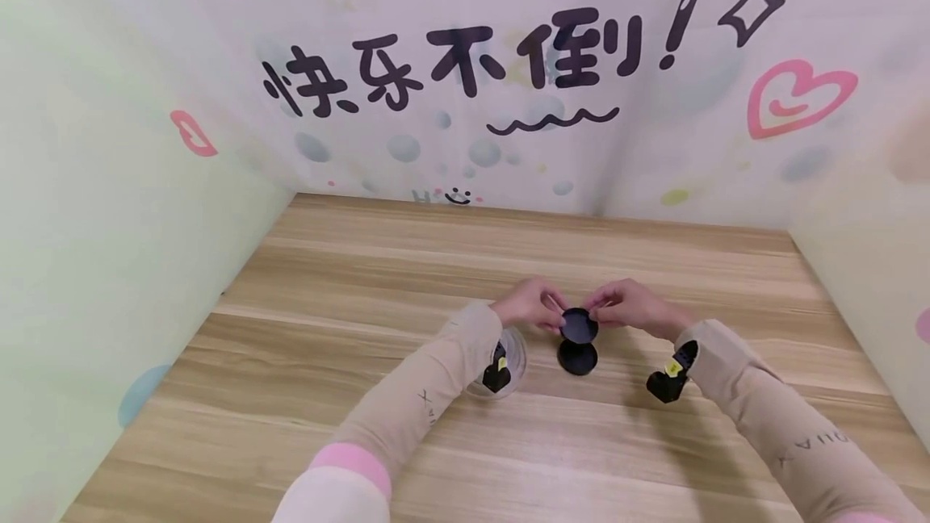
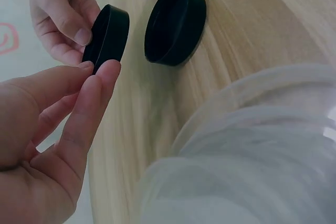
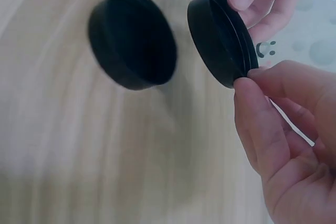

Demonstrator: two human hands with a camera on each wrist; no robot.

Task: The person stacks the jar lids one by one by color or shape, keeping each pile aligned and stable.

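Between both hands is a round black lid (image 1: pixel 579 325), raised above the table and tilted. My left hand (image 1: pixel 533 304) pinches its rim from one side with thumb and fingertips. On the opposite side, the right hand (image 1: pixel 630 304) pinches the rim the same way. In the right wrist view the threaded inside of this held lid (image 3: pixel 218 40) shows. A second black lid (image 1: pixel 578 360) lies on the table with its hollow side up, just nearer to me and apart from the held one. Neither hand touches it.
A clear, round plastic container (image 1: pixel 517 361) stands under the left wrist, partly hidden by it; its ringed wall (image 2: pixel 241 166) looms close in the left wrist view. The wood-grain table (image 1: pixel 349 265) is bordered by a printed cloth backdrop (image 1: pixel 407 119) behind and pale side walls.
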